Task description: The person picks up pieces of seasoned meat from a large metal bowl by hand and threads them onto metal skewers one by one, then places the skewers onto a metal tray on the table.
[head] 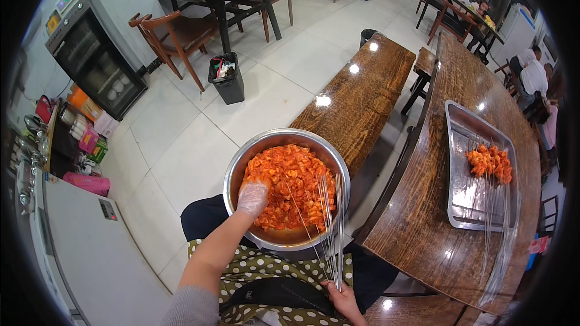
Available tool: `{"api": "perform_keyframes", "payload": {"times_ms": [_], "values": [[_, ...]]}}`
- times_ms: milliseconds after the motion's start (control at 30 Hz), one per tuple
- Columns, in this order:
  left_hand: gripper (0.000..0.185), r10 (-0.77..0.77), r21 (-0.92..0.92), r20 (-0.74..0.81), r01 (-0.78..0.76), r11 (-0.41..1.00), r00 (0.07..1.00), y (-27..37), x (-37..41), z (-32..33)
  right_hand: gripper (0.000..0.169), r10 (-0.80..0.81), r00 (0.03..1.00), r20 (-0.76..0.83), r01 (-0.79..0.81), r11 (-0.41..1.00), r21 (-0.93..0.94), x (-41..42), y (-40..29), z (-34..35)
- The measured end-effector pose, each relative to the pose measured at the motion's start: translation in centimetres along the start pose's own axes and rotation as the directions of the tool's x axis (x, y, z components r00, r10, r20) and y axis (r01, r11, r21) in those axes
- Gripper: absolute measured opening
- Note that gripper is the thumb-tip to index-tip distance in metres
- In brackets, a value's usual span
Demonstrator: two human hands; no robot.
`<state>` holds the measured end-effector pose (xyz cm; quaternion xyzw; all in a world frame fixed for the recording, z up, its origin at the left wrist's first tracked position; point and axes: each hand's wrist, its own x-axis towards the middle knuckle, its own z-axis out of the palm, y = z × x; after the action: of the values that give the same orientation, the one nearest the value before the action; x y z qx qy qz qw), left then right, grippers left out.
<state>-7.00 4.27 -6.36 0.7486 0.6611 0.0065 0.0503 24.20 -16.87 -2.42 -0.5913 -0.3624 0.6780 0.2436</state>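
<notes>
A wide steel bowl (230,163) of red-orange marinated meat pieces (290,176) sits at my lap, over a polka-dot apron (253,266). My left hand (253,197), in a clear plastic glove, reaches into the meat at the bowl's left side. Its fingers are buried, so their grip is hidden. Below the bowl's right rim, my right hand (342,299) grips a bunch of thin metal skewers (334,253) by their lower ends. Their upper parts lean over the bowl. One skewer slants left, apart from the others, across the meat.
On the wooden table (417,199) at right, a steel tray (460,190) holds loaded meat skewers (489,163); more metal skewers (503,258) lie beside it. A wooden bench (358,99) extends beyond the bowl. A trash bin (231,86) stands ahead, a white appliance (90,244) at left. People sit far right.
</notes>
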Motion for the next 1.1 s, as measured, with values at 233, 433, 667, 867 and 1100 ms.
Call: {"api": "perform_keyframes", "payload": {"times_ms": [233,433,667,867,1100], "values": [[0.019,0.001,0.006,0.172,-0.002,1.0,0.985,-0.7,1.2,-0.8,0.021,0.034,0.999,-0.035,-0.033,0.999,0.031,-0.3,-1.0,0.4],[0.017,-0.027,0.001,0.103,0.027,1.0,0.994,-2.7,0.0,-0.7,0.02,0.063,0.998,-0.025,-0.062,0.997,0.05,-0.3,-2.4,0.5],[0.029,-0.14,-0.862,0.367,0.28,-0.422,0.92,1.5,-0.6,-2.6,0.02,0.046,0.999,0.017,-0.047,0.997,0.06,-0.3,-1.9,0.2],[0.033,-0.143,-0.828,0.389,0.277,-0.487,0.91,3.6,-0.2,0.6,0.022,0.061,0.998,-0.001,-0.061,0.998,0.035,-0.3,-1.6,0.2],[0.03,-0.126,-0.687,0.545,0.354,-0.635,0.829,5.0,-0.4,-1.8,0.022,0.044,0.999,-0.023,-0.043,0.999,0.018,-0.3,-1.4,0.3]]}}
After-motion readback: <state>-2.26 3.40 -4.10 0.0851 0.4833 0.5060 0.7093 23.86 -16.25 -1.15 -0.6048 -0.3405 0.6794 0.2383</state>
